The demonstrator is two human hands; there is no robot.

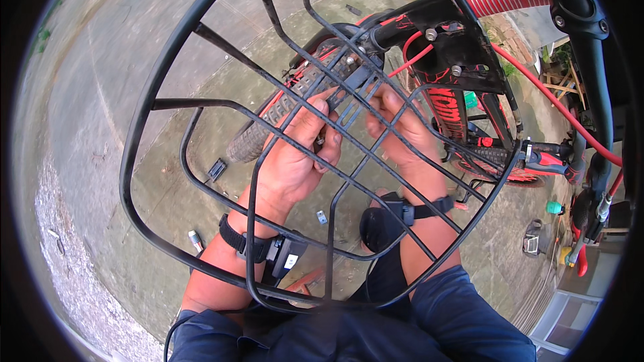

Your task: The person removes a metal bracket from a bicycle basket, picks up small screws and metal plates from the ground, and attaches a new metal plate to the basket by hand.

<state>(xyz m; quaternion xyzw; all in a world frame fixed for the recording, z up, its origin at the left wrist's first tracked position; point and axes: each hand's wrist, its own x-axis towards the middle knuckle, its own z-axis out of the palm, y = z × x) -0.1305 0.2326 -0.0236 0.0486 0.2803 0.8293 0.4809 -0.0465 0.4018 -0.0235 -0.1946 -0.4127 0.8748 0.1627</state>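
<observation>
A black wire bicycle basket (137, 154) spans the view in front of me, and both my hands are beneath its bars. A slotted dark metal bracket (350, 88) sits at the basket's bottom, near the front wheel. My left hand (292, 157) is closed, thumb and fingers pinching the bracket's near left end. On its other side, my right hand (406, 134) has curled fingers with the tips against the bracket's edge; the bars partly cover them. Small hardware between the hands is too hidden to name.
The black and red bicycle's front wheel (251, 139) lies beyond the basket, its handlebar (594, 94) at right with a red cable (557, 104). On the concrete floor are a black small part (217, 169), a grey small piece (321, 217) and a green-topped container (554, 208).
</observation>
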